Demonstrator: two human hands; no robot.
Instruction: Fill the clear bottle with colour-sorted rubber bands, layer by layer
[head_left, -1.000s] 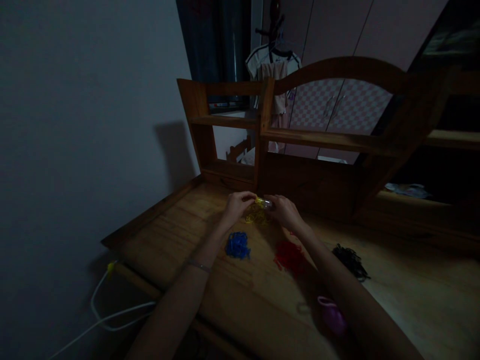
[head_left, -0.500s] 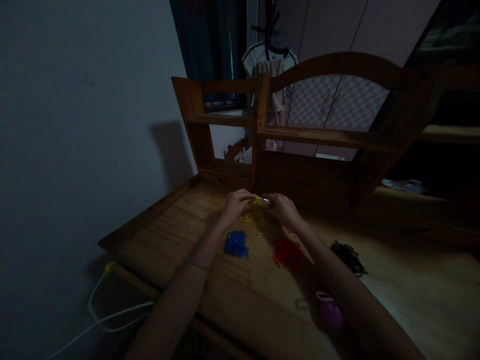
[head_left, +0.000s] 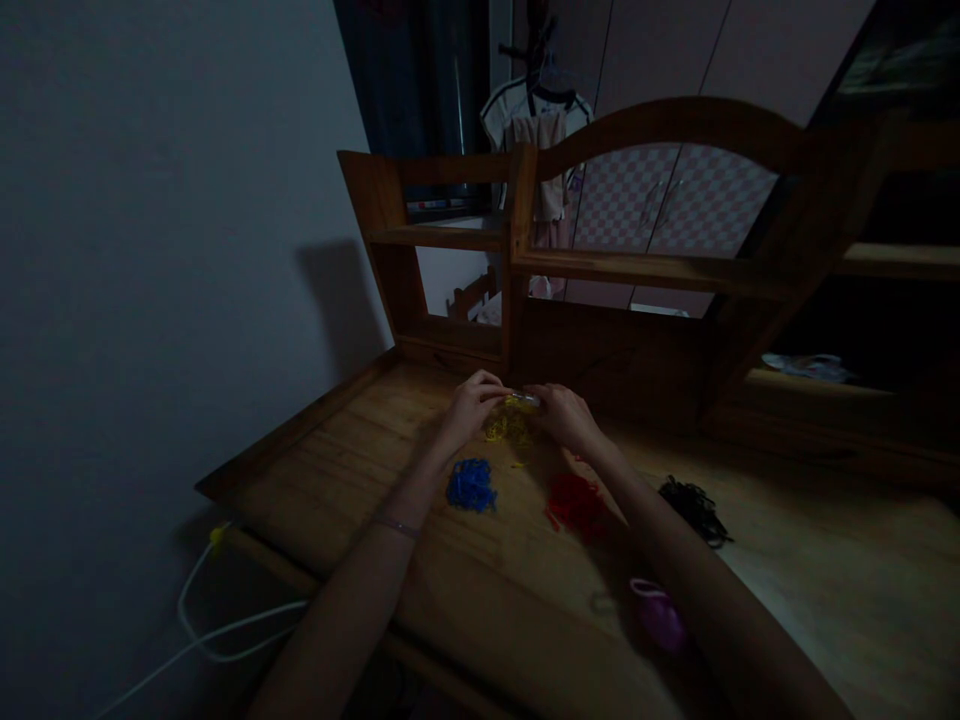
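Note:
My right hand (head_left: 564,415) grips a small clear tube (head_left: 526,399), which lies nearly level just above the wood tabletop. My left hand (head_left: 477,402) is closed in a pinch at the tube's left end, where a little yellow shows; what the fingertips hold is too small to make out. Beneath the tube lies a loose pile of thin yellow bands (head_left: 505,428). Nearer to me, a pile of blue bands (head_left: 472,485) lies by my left forearm, and a pile of red bands (head_left: 576,505) lies beside my right forearm, partly in shadow.
To the right of my right arm is a pile of black bands (head_left: 694,510). A purple pouch-like thing with a pale loop (head_left: 660,617) lies near the front. A wooden shelf unit (head_left: 517,262) stands along the back edge. White cables (head_left: 225,635) hang at the left.
The yellow bunch seen at the tube's left end has shrunk from view. My left hand has lifted very slightly; the right still holds the tube.

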